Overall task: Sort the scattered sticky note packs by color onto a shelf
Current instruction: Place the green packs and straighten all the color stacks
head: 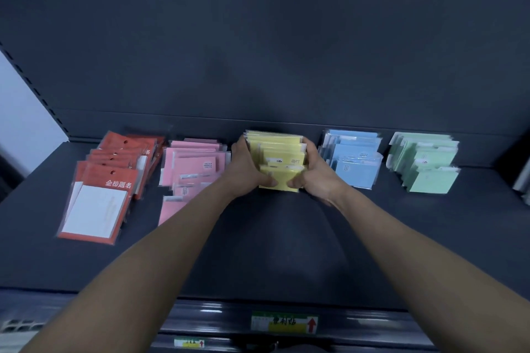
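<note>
The left forearm (172, 232) is covering the near pink packs (192, 163). The left hand (245, 166) and right hand (314, 178) are clasping the yellow packs (282, 152) at the middle of the shelf (286, 252); red packs (106, 186) are lying leftmost, blue packs (354, 163) and green packs (427, 163) right.

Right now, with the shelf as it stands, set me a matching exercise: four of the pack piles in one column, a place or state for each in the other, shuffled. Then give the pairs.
Column one:
1. red-carded packs
2. pink sticky note packs
3. yellow sticky note packs
4. green sticky note packs

Column two:
A. right end of the row of piles
B. gripped between the left hand and the right hand
C. left end of the row of piles
D. partly covered by the left forearm

Pairs: 1-C, 2-D, 3-B, 4-A.
</note>
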`<act>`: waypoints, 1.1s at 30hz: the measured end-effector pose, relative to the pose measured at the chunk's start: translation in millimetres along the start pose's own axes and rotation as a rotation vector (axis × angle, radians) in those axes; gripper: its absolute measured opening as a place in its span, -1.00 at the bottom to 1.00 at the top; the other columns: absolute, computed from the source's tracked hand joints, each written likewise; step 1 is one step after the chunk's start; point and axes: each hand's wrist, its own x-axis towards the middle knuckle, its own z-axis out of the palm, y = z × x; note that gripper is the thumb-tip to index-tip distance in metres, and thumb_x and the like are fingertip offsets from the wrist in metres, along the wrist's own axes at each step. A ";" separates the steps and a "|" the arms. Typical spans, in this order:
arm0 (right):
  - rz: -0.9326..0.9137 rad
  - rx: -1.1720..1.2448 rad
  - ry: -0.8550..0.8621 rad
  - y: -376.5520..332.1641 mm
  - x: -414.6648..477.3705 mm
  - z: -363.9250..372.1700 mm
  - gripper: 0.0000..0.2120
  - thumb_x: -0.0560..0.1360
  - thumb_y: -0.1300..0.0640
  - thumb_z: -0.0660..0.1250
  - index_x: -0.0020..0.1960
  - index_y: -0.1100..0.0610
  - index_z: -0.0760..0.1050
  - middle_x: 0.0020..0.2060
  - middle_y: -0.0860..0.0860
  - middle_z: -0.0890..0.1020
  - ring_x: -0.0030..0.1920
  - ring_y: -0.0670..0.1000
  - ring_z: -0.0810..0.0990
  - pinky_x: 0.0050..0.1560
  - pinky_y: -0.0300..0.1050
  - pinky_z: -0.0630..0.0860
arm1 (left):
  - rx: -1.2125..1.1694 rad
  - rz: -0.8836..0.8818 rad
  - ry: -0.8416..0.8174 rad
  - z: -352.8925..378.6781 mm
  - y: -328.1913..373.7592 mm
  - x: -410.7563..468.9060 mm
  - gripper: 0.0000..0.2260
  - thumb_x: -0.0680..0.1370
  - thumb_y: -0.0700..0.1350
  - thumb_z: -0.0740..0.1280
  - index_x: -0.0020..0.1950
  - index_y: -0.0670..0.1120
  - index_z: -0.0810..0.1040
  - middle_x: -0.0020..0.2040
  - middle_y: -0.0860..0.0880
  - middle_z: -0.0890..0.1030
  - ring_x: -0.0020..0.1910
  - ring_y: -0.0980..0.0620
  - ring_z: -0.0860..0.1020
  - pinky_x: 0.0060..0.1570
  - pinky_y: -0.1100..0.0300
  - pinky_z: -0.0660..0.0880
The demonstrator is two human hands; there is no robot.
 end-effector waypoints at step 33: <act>-0.028 -0.235 0.427 7.7 -10.7 21.7 -0.27 0.48 0.38 0.28 0.54 0.17 0.01 0.38 0.07 0.38 0.39 0.07 0.34 0.38 -0.13 0.30 | 0.067 0.005 -0.079 10.4 12.8 10.0 -0.09 0.47 -0.16 0.40 0.52 -0.11 -0.24 0.54 -0.09 -0.07 0.50 -0.02 0.04 0.35 0.22 0.12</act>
